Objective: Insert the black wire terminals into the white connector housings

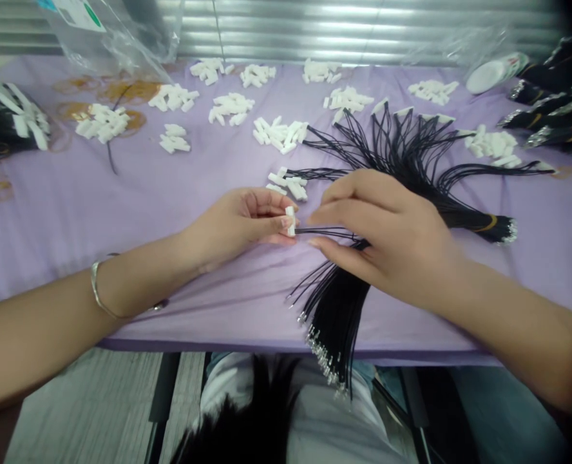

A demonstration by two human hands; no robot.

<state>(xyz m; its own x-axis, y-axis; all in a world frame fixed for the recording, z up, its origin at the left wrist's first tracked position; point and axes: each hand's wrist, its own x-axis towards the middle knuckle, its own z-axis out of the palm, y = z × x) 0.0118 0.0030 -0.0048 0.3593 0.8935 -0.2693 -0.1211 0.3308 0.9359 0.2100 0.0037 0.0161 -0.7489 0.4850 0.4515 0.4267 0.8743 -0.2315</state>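
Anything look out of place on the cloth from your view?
Yes: a loose black wire lies alone left of the hands, among the white connectors, well away from the bundle of black wires, so it looks stray.

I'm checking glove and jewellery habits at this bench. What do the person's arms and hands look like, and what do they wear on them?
The left hand and the right hand are bare, with no gloves, and no sleeves show on the forearms. A thin silver-coloured bangle sits on the left wrist. The right wrist shows no jewellery.
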